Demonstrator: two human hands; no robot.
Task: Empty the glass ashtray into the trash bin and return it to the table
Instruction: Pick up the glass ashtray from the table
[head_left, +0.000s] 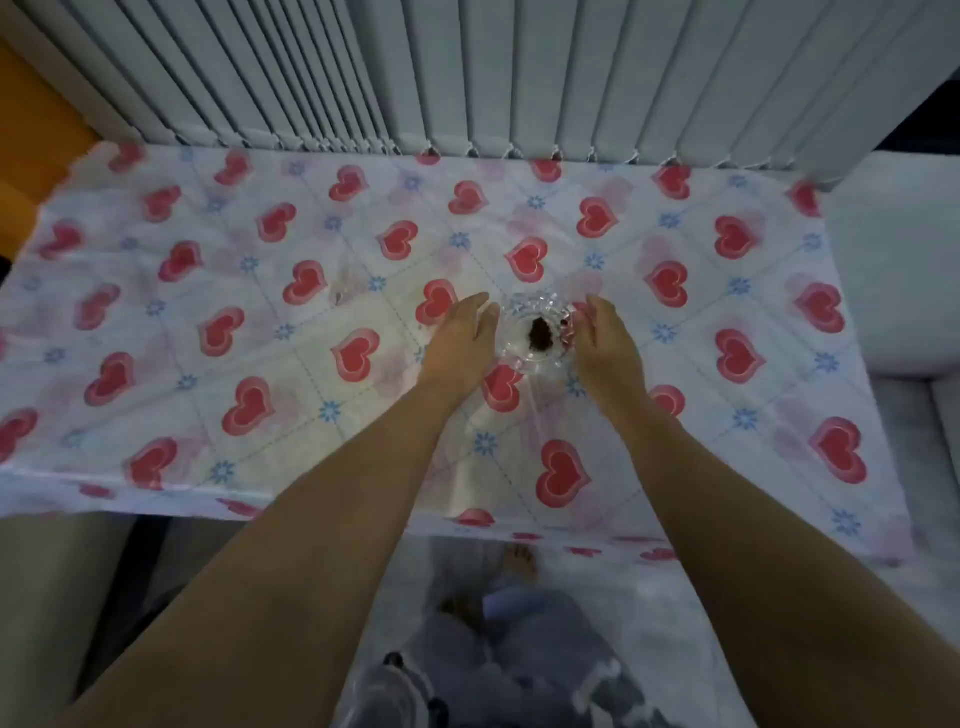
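A person's two bare hands flank a clear glass ashtray (537, 332) standing near the middle of a worktop (156, 467) covered by a white cloth (291, 364) printed with red hearts and small blue flowers. The left hand (460, 345) lies flat beside the ashtray's left rim, its fingers (475, 312) straight and close together, stretched forward, the thumb side just at the glass; whether skin meets the rim is hard to tell. The right hand (605, 345) curves around the right rim, fingers (597, 309) loosely bent and slightly spread, their tips hidden behind the glass edge, so actual contact cannot be confirmed. Neither hand has closed on the ashtray, which rests on the cloth. A dark clump of ash (540, 330) sits in the centre of the bowl; the faceted rim blurs into the pattern beneath. Pale vertical blinds (467, 73) hang behind the far edge of the worktop. Below the near edge, a bare foot (519, 564) and grey trousers (524, 644) show over a pale floor, and a translucent object at the bottom edge is cut off and too blurred to identify.
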